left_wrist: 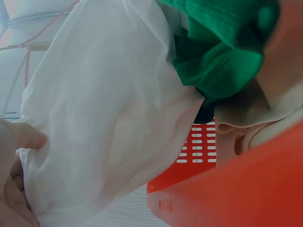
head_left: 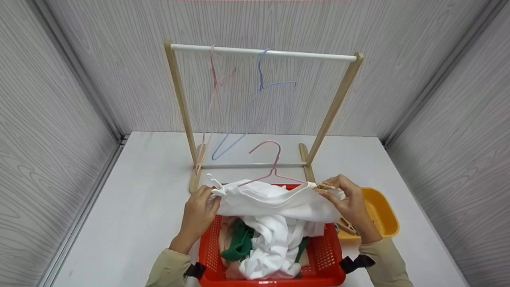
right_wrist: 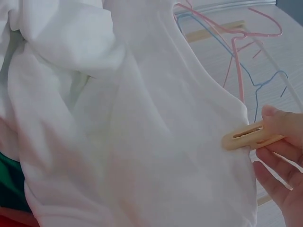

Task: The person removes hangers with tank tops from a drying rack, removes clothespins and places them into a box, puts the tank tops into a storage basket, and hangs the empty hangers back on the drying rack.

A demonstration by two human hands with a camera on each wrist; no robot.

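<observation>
A white garment (head_left: 275, 209) hangs on a pink hanger (head_left: 275, 159) above the red basket (head_left: 332, 255). My left hand (head_left: 198, 213) pinches the garment near its left shoulder, beside a white clip (head_left: 217, 184). In the left wrist view, the thumb (left_wrist: 31, 135) presses the white cloth. At the other shoulder, my right hand (head_left: 351, 197) pinches a beige clothespin (right_wrist: 244, 137) between thumb and fingers. The right wrist view has the clothespin's tip over the cloth edge. Whether its jaws bite the hanger too is hidden by the cloth.
Green cloth (head_left: 239, 241) and other clothes lie in the basket. A yellow tray (head_left: 388, 215) with clothespins (head_left: 347, 227) sits at the right. Behind stands a rack with a white rail (head_left: 310, 53), holding a pink hanger (head_left: 214, 75) and a blue hanger (head_left: 261, 77).
</observation>
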